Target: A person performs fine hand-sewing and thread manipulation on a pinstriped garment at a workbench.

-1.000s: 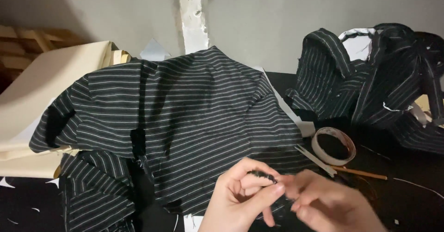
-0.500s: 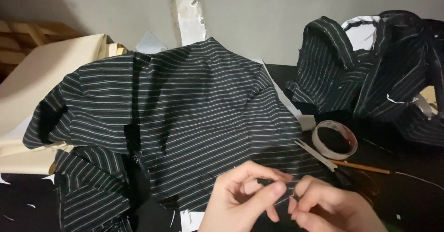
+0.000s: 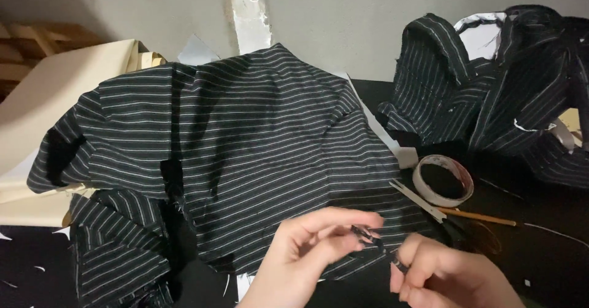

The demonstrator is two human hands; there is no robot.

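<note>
Since the earlier frame, both hands have drawn slightly apart above the garment's lower hem. Left hand [image 3: 304, 253] pinches a small dark piece [image 3: 366, 232] at its fingertips; right hand [image 3: 445, 274] is curled, apparently gripping something tiny that cannot be identified. Risk: the piece may slip into the striped garment [image 3: 245, 142] and be lost. Scissors [image 3: 420, 202] and tape roll [image 3: 443, 180] crowd the right; open room lies left.

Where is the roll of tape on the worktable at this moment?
In the head view, the roll of tape lies right of centre on the dark table, just right of the striped garment and above the scissors.
</note>
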